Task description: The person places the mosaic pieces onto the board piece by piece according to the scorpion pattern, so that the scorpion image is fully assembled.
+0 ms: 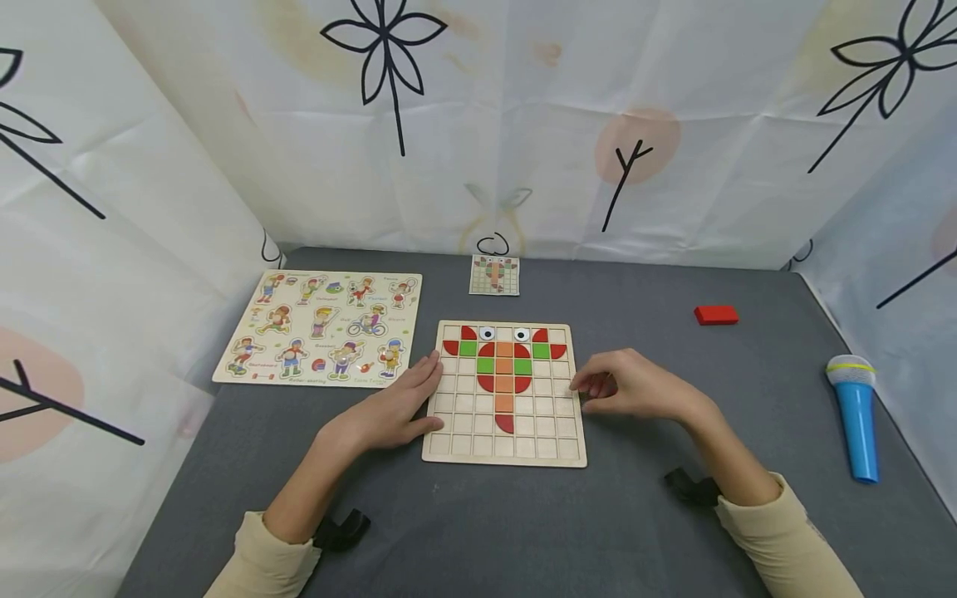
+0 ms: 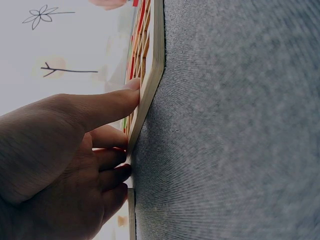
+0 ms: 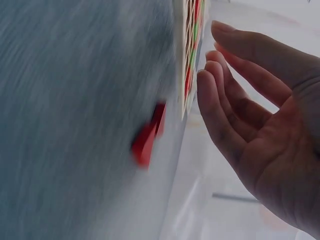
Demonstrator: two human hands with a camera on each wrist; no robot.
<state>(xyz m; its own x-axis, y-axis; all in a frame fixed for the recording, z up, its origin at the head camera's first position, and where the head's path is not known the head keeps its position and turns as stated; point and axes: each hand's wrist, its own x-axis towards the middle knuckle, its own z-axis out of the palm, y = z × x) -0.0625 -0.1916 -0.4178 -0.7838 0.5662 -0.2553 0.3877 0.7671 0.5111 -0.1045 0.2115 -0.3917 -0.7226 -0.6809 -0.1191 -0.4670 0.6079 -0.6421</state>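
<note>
A square wooden grid board point(image 1: 544, 448) lies in front of me, with red, green and orange pieces and two eye pieces in its upper and middle cells. A red quarter-round piece point(image 1: 504, 423) is the lowest of them. My left hand point(image 1: 396, 405) rests along the board's left edge, fingers reaching forward; in the left wrist view its thumb point(image 2: 112, 106) touches the rim. My right hand point(image 1: 639, 386) is at the right edge, fingers loosely bent. The right wrist view shows a gap between its thumb and fingers and nothing held there.
Behind the board stands a small pattern card point(image 1: 494, 289). To the left lies a wooden picture puzzle point(image 1: 247, 371) with sports figures. A red block point(image 1: 716, 315) and a blue toy microphone point(image 1: 857, 423) are on the right of the grey table point(image 1: 463, 531). White cloth walls enclose it.
</note>
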